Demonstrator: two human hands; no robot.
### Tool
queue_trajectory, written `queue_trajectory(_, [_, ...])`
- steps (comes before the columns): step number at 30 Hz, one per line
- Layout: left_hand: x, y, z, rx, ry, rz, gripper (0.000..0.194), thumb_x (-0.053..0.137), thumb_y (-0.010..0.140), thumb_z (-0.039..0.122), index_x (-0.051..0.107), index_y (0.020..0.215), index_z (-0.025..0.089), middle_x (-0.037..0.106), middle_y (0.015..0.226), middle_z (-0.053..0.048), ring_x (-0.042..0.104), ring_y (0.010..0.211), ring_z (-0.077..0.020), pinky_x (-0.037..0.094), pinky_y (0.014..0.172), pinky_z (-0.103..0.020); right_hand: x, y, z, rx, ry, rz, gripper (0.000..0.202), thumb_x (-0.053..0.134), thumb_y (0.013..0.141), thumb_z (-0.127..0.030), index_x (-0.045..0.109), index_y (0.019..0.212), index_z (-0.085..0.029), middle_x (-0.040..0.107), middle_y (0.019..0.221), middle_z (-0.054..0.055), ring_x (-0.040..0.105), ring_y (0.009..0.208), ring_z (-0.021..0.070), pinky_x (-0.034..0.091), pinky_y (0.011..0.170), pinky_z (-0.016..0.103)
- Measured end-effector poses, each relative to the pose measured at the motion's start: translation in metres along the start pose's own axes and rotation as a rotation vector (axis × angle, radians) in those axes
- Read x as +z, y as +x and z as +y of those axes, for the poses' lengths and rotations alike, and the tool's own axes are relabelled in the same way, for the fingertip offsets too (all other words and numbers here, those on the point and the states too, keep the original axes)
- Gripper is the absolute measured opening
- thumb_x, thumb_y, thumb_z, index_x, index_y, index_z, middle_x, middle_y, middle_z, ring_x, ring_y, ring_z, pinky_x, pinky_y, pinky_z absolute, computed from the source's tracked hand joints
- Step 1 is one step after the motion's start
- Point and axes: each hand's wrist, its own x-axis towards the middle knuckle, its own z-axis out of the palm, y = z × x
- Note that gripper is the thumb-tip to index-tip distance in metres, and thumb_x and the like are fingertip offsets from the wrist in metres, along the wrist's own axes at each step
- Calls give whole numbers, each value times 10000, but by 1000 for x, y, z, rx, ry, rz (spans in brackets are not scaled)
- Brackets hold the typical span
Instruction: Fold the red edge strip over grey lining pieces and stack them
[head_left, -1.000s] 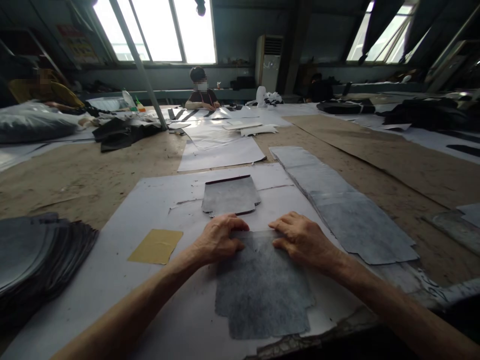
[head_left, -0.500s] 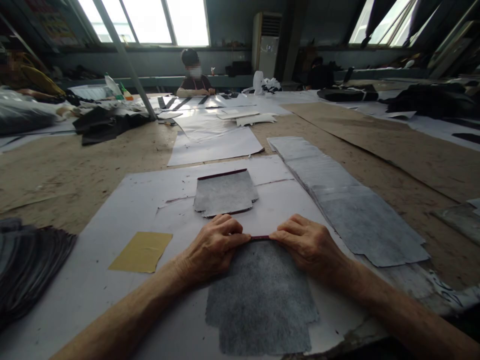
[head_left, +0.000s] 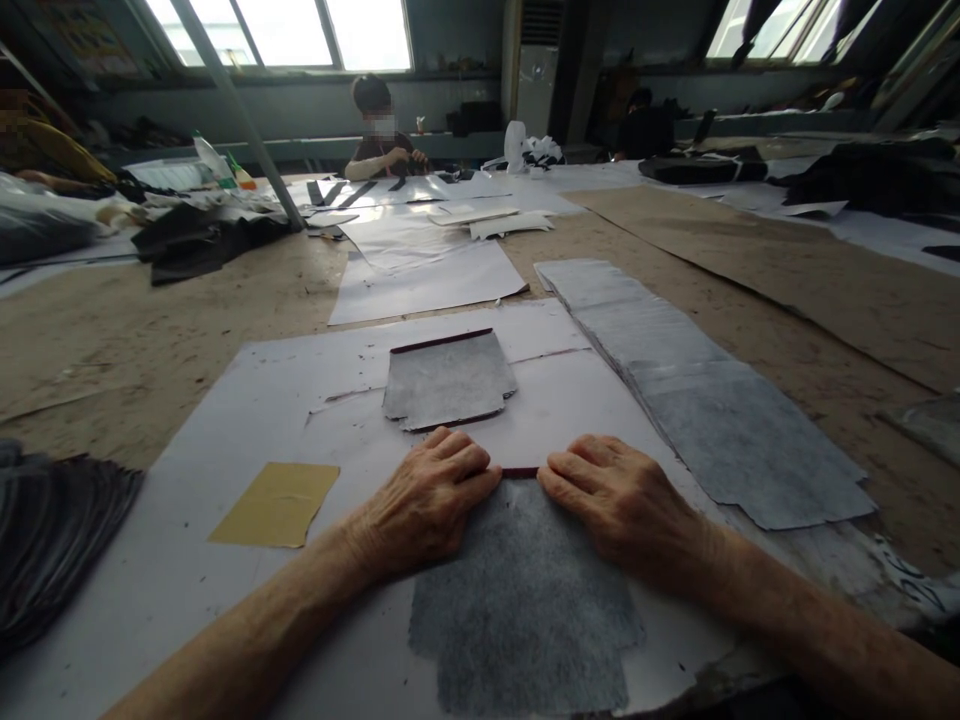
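Closely bunched, the fingers of left hand [head_left: 431, 500] and right hand [head_left: 626, 500] press the near gray panel [head_left: 525, 610] at its dark-red folded top edge [head_left: 520, 473], lower end unfolded on white paper [head_left: 187, 560], beyond it a twice-edged panel [head_left: 450, 380], rightward an apparently unfolded panel stack [head_left: 750, 440].

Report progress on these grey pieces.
The far grey piece looks done: dark-red folds along two edges. Left hand and right hand press the top fold of the near grey piece. Its bottom edge and the stacked pieces at right show no fold, so seem undone.
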Motion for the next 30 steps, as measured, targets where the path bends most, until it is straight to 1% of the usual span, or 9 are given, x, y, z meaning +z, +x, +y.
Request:
queue_trajectory(2, [-1, 1, 1, -9, 21, -15, 287, 370, 804, 46, 607, 942, 126, 550, 791, -64, 448, 752, -166, 392, 712, -328, -2, 2, -4, -10, -38, -24, 298, 331, 869, -56, 623, 861, -114, 582, 775, 75, 467, 707, 184, 407, 671, 321])
queue_trajectory(6, [-1, 0, 1, -8, 71, -24, 290, 367, 813, 58, 606, 953, 146, 545, 799, -60, 454, 763, -167, 383, 720, -332, -4, 10, -11, -42, -129, -55, 288, 385, 847, -61, 580, 1058, -74, 571, 759, 82, 476, 695, 200, 409, 674, 350])
queue_trajectory(7, [-1, 0, 1, -5, 78, -24, 291, 367, 816, 61, 605, 958, 148, 544, 800, -59, 455, 763, -167, 382, 720, -333, -4, 11, -12, -52, -143, -76, 287, 404, 838, -64, 577, 1066, -78, 568, 759, 78, 473, 686, 202, 407, 666, 356])
queue_trajectory(10, [-1, -1, 0, 2, 73, -22, 296, 358, 828, 64, 604, 966, 152, 541, 798, -57, 454, 759, -166, 382, 718, -333, -4, 12, -11, -72, -140, -122, 241, 415, 836, -73, 608, 976, -100, 559, 750, 65, 449, 656, 192, 408, 649, 356])
queue_trajectory(13, [-1, -1, -1, 11, 42, -8, 298, 345, 839, 63, 601, 965, 150, 540, 794, -56, 452, 756, -165, 384, 718, -329, -6, 6, -6, -65, -93, -90, 247, 385, 857, -72, 619, 932, -95, 565, 773, 69, 450, 700, 192, 427, 696, 348])
queue_trajectory(18, [3, -3, -4, 30, 1, 35, 298, 348, 826, 45, 587, 975, 143, 540, 820, -64, 454, 759, -171, 391, 715, -335, -13, -12, 7, -19, -34, -33, 282, 332, 865, -40, 605, 922, -77, 575, 844, 98, 467, 822, 202, 437, 790, 352])
queue_trajectory(21, [5, -5, -5, 39, -12, 58, 297, 351, 820, 37, 575, 987, 139, 538, 835, -70, 449, 765, -178, 391, 714, -344, -15, -20, 13, 51, 6, 25, 259, 340, 871, -57, 586, 949, -87, 576, 892, 104, 474, 855, 193, 445, 785, 346])
queue_trajectory(24, [5, -5, -5, 41, -15, 70, 302, 353, 817, 31, 563, 1005, 141, 538, 845, -71, 444, 769, -181, 393, 710, -345, -14, -25, 17, 108, 15, 53, 223, 388, 866, -79, 568, 997, -90, 576, 897, 102, 478, 835, 187, 455, 743, 338])
queue_trajectory(30, [4, -4, -4, 46, -14, 78, 306, 360, 808, 20, 558, 1013, 132, 536, 850, -74, 445, 769, -178, 394, 701, -340, -12, -31, 19, 61, 39, 28, 272, 365, 856, -42, 567, 1033, -87, 581, 925, 101, 474, 848, 192, 456, 754, 342])
